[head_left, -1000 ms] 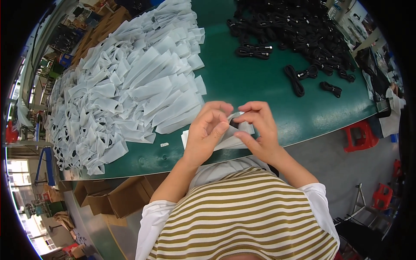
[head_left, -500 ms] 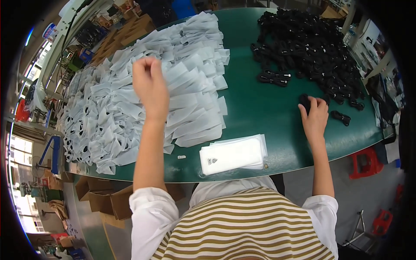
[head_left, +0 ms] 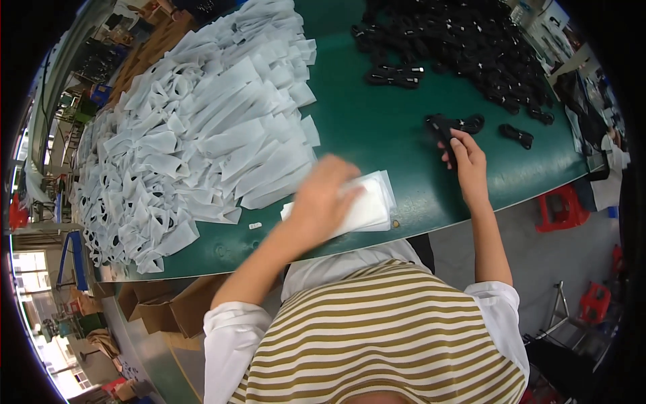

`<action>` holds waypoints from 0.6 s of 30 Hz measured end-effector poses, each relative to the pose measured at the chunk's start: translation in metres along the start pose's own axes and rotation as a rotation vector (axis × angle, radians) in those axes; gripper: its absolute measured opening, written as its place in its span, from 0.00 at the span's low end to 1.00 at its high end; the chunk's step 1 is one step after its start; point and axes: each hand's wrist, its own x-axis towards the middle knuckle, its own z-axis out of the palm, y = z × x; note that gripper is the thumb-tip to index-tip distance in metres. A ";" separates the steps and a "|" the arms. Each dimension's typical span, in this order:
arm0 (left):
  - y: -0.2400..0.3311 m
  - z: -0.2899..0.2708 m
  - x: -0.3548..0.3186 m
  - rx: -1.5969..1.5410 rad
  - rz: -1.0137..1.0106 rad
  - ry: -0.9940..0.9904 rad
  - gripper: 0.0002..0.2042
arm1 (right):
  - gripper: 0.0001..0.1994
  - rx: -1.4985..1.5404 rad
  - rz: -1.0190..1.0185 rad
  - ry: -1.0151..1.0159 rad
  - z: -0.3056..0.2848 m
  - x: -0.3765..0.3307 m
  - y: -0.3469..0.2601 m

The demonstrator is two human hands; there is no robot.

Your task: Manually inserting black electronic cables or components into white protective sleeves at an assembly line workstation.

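Observation:
My right hand is closed around a bundled black cable, holding it just above the green table. Another looped black cable lies right behind the held one. My left hand, blurred by motion, is over a stack of flat white translucent bags near the table's front edge. Its thumb and fingers reach over the top bag, but the smear hides whether they grip it. Part of the stack is covered by this hand.
A wide heap of filled white bags covers the table's left side. At the far right lies a large pile of black cables, with a few loose bundles nearer. A small white strip sits by the front edge. Red stools stand beyond the table.
My left hand has come down from above the filled bags to the white stack. My right hand has moved leftward from the loose cables, lifting one bundle. The whole view has shifted somewhat.

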 end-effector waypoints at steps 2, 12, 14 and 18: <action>0.009 0.026 -0.018 -0.022 0.037 -0.028 0.10 | 0.15 0.206 0.075 -0.135 0.011 -0.018 -0.008; 0.005 0.048 -0.037 -0.118 -0.206 0.049 0.06 | 0.18 -0.331 -0.627 -0.286 0.026 -0.077 -0.038; 0.005 0.045 -0.037 -0.208 -0.277 0.054 0.05 | 0.19 -0.382 -0.629 -0.307 0.025 -0.081 -0.038; 0.005 0.043 -0.035 -0.379 -0.234 0.147 0.06 | 0.20 -0.429 -0.678 -0.371 0.024 -0.084 -0.038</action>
